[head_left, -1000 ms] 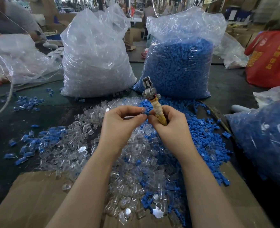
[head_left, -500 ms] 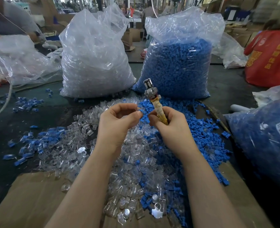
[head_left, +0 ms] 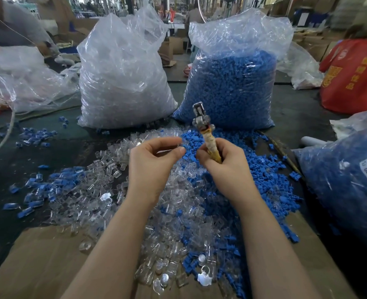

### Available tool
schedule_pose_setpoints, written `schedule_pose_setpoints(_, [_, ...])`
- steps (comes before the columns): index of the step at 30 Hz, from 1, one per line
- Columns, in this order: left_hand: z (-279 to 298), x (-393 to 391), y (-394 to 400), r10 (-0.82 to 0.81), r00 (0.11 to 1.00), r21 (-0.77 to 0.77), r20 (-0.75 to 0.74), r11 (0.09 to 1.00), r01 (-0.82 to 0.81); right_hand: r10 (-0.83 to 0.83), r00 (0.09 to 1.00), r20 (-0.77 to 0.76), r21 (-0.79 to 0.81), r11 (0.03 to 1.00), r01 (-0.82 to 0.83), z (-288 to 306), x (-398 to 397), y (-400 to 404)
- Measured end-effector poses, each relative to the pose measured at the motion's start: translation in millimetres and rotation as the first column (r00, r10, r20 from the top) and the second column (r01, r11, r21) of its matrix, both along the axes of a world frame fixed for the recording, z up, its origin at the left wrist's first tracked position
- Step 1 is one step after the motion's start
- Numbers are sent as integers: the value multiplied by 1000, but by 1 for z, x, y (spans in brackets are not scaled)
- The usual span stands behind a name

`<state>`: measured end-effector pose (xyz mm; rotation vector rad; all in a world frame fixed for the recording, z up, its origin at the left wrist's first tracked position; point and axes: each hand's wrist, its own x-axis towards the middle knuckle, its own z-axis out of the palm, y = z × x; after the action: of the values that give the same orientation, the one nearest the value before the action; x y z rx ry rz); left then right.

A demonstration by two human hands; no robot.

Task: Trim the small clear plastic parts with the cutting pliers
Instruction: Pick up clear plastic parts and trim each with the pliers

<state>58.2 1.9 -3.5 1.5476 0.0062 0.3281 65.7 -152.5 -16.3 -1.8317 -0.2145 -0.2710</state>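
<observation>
I've got the cutting pliers [head_left: 208,137] fisted upright in my right hand [head_left: 223,167], head pointing away, left hand [head_left: 154,167] just beside with fingertips pinched, contents unclear, clear plastic parts [head_left: 169,212] heaped directly below both

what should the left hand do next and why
Probably reach down for a clear part. The left hand hovers with fingertips near-pinched, and I can't make out a piece in it. The right hand grips the cutting pliers upright, head raised, nothing visibly at it. The pile of clear parts lies just below.
</observation>
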Motion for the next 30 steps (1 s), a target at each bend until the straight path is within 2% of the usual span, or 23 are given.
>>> schedule_pose_setpoints(3, [-1,-1,-4,1,1000,28,8,1000,-1,-2,999,40,24,1000,1,2,-1,3])
schedule_pose_setpoints(14, [0,-3,-8,-9,1000,-5,21,1000,9,-18,999,38,-39,999,19,-1,2,8])
schedule_pose_setpoints(21, [-2,-1,-8,-2,1000,26,10,1000,2,53,998,-33,3,999,-53,-1,1,4])
schedule_pose_setpoints(26, [-2,3,1,3,1000,-187,-25,982,-8,114,983,-142,-65,990,-124,-4,2,-7])
schedule_pose_setpoints(30, [0,5,8,13,1000,-256,-11,967,-16,154,972,-178,-172,968,-185,-4,2,-10])
